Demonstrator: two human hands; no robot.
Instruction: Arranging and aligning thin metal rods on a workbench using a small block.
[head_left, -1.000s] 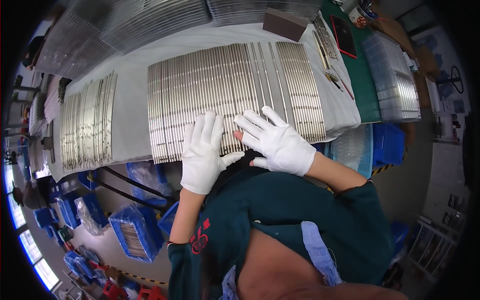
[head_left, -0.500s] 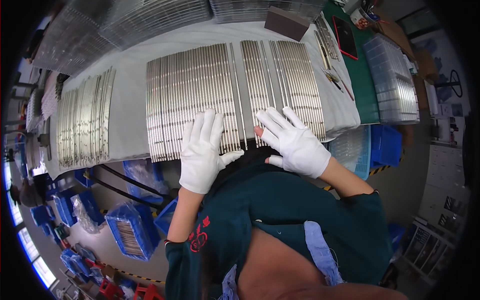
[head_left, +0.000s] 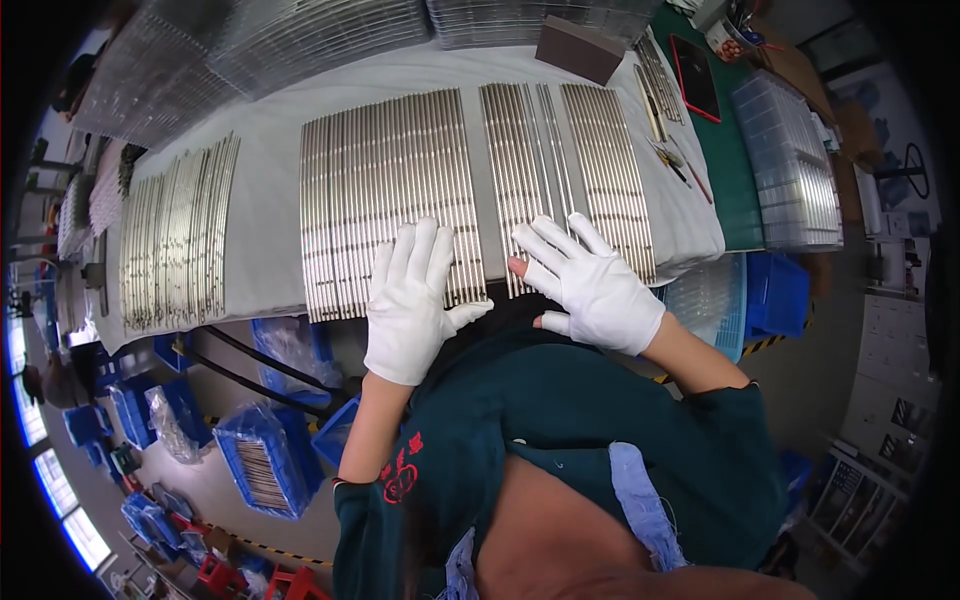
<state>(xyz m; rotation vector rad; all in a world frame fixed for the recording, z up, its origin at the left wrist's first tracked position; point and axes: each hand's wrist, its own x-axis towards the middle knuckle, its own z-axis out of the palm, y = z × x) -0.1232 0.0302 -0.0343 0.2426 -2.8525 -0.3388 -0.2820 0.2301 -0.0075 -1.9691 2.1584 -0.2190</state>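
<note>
Because the metal rods (head_left: 340, 190) lie flat and parallel on the cloth-covered counter (head_left: 268, 200), I can read each row easily, probably the reason for that layout. I see the left hand (head_left: 405, 318) resting over the near part of the wide row (head_left: 400, 160), fingers (head_left: 437, 262) straight and released; the right hand (head_left: 605, 295) spreads its own, equally slack, across the narrow row (head_left: 508, 150), a few loose rods (head_left: 552, 145) and the right-hand row (head_left: 605, 150). Neither grasps anything; flat contact likely stops the rods rolling, and the white gloves (head_left: 398, 355) presumably spare the polish. What the hands cover I can't see, nor how hard they press. Clear trays (head_left: 310, 45) run off the top edge, and the far-left row (head_left: 175, 240) is too blurred to count.
</note>
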